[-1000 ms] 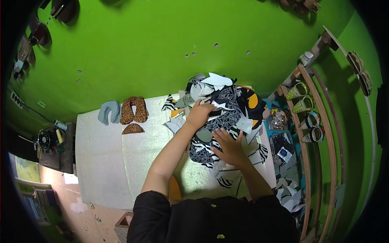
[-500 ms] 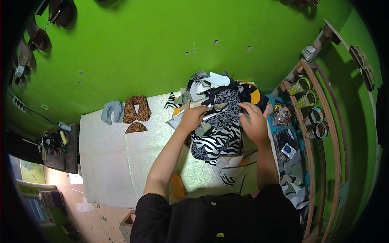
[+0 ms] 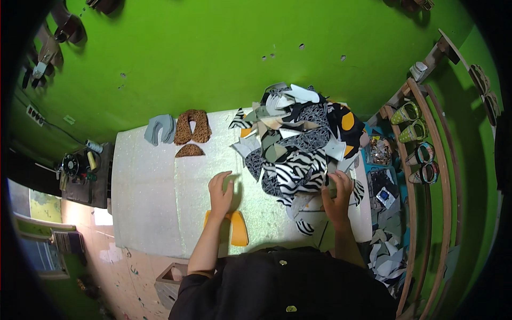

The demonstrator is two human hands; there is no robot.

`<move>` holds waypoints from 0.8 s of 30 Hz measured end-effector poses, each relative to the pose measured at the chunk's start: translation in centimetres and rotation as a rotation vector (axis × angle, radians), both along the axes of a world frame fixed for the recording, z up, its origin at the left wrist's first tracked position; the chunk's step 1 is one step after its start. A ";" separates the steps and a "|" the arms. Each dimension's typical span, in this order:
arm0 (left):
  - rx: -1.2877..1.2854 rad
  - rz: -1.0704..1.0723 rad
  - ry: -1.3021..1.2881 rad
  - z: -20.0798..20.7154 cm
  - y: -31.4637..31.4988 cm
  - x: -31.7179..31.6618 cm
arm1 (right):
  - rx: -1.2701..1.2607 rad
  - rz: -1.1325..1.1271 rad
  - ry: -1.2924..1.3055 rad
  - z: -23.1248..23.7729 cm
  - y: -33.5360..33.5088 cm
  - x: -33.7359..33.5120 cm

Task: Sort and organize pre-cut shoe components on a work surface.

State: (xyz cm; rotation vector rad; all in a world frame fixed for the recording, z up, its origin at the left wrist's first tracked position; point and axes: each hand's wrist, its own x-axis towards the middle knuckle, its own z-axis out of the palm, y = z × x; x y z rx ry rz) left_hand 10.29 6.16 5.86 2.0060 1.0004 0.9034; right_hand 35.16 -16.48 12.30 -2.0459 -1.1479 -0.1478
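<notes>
Head view, left to right: on the desk (image 3: 149, 197), one grey stack (image 3: 159, 122); one leopard-print stack (image 3: 183, 129) beyond one matching half-moon (image 3: 190, 151); left hand (image 3: 220, 194), thumb and fingers apart, wrist before one yellow piece (image 3: 238, 230); one scrap heap (image 3: 298, 173); right hand (image 3: 340, 198), fingers apart, at heap's near-right edge, contact unclear; four sandals (image 3: 413, 131), racked.

One fisheye, head-worn, upright; looks steeply down past black shirt (image 3: 240, 288) onto tabletop (image 3: 146, 192), fairly near; wall (image 3: 213, 58) beyond, rim dark, edges bent
</notes>
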 end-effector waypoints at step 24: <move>-0.182 0.391 0.636 -4.9 -8.2 -11.2 | -0.697 0.215 0.167 -10.0 6.5 -22.7</move>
